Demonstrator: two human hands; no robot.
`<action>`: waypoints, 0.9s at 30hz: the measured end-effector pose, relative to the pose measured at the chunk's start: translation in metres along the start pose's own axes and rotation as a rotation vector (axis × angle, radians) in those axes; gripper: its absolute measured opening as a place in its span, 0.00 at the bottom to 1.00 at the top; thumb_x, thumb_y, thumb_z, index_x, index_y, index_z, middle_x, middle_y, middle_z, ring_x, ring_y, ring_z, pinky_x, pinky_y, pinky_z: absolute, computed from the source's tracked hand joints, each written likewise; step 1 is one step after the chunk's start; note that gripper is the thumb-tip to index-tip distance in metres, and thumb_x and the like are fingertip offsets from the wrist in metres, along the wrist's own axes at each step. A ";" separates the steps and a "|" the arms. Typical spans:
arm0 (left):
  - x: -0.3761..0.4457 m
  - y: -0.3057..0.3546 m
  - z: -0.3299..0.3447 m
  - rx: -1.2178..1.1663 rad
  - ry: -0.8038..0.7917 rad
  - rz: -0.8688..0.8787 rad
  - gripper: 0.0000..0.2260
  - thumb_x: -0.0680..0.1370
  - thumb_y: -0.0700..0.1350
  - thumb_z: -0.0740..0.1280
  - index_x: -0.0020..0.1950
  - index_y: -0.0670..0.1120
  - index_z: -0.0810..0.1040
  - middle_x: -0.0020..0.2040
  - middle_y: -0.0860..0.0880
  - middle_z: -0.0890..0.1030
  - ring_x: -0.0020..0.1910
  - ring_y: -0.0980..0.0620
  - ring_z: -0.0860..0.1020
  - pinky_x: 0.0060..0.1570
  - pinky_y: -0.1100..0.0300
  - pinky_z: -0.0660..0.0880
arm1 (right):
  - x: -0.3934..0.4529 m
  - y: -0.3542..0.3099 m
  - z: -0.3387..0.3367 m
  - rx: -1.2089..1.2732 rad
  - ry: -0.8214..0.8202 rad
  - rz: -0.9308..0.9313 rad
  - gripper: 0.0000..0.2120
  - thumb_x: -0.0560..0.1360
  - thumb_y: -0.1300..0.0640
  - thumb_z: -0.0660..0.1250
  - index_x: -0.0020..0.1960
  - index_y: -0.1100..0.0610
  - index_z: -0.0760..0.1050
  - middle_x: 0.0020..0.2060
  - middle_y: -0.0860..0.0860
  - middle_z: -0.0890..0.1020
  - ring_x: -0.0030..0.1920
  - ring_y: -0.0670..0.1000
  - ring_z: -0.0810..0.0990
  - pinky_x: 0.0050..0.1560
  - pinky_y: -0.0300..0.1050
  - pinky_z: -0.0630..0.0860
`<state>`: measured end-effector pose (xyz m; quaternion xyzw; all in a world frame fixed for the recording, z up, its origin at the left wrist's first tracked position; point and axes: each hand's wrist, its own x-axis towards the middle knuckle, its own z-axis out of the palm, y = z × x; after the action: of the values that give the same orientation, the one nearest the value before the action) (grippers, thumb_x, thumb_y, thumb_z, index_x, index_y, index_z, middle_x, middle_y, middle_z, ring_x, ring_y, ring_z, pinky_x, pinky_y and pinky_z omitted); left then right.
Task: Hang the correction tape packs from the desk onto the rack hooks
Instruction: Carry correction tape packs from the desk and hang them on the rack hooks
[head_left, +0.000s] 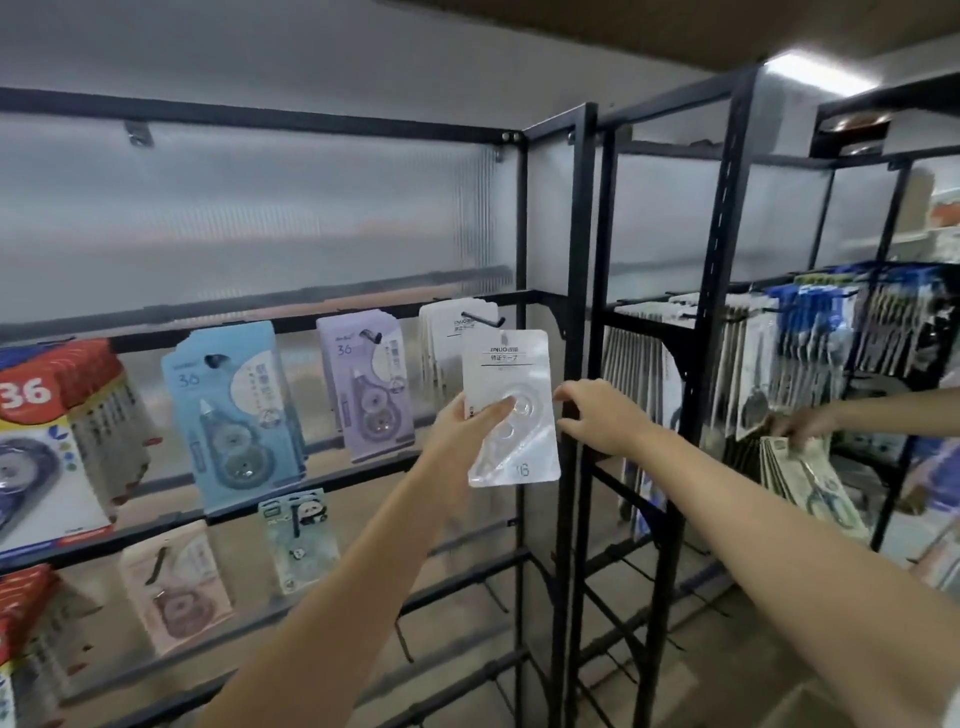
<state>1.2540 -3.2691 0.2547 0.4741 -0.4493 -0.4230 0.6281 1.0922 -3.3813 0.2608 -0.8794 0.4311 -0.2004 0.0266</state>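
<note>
We are in the hanging step: one white correction tape pack (511, 408) is up at the rack (574, 291), just below and in front of the hook (480, 318) that already carries a stack of matching white packs (441, 343). Further left along the same rail hang the red packs (49, 415), a blue pack (231, 410) and a lilac pack (366, 387), so the white row at the right end looks like the intended place. Our left hand (467, 421) has its grip closed on the pack, thumb across the clear blister on the front and fingers behind, holding it upright with a slight tilt. The pack's top edge sits under the hook tip, not yet threaded; we cannot make out its hang hole. The next move, as we judge it, calls for raising the pack, lining its hole with the hook tip, and sliding it back against the stack. Our right hand (597, 415) holds nothing; its grip is loosely open, fingertips touching the black upright beside the pack.
</note>
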 end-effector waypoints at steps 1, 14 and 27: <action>0.007 0.003 0.008 0.000 0.020 0.016 0.12 0.77 0.43 0.69 0.60 0.47 0.78 0.48 0.52 0.84 0.44 0.55 0.83 0.37 0.65 0.77 | 0.002 0.008 0.000 -0.002 -0.004 -0.007 0.18 0.77 0.56 0.64 0.66 0.57 0.71 0.63 0.53 0.76 0.65 0.53 0.72 0.64 0.47 0.70; 0.034 -0.010 0.017 0.022 0.197 0.107 0.05 0.76 0.44 0.69 0.50 0.52 0.79 0.46 0.54 0.85 0.49 0.52 0.82 0.51 0.55 0.77 | 0.035 0.038 0.016 0.080 -0.061 -0.127 0.19 0.78 0.57 0.63 0.68 0.55 0.69 0.65 0.53 0.74 0.62 0.52 0.74 0.61 0.48 0.74; 0.083 -0.028 0.000 0.360 0.500 -0.158 0.20 0.82 0.55 0.58 0.62 0.40 0.72 0.43 0.45 0.75 0.38 0.48 0.74 0.36 0.59 0.70 | 0.026 0.051 0.029 0.138 -0.165 -0.126 0.15 0.78 0.56 0.63 0.64 0.54 0.71 0.58 0.53 0.77 0.55 0.51 0.77 0.55 0.47 0.76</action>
<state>1.2712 -3.3540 0.2415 0.7003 -0.3106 -0.2546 0.5902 1.0793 -3.4376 0.2312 -0.9143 0.3565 -0.1577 0.1097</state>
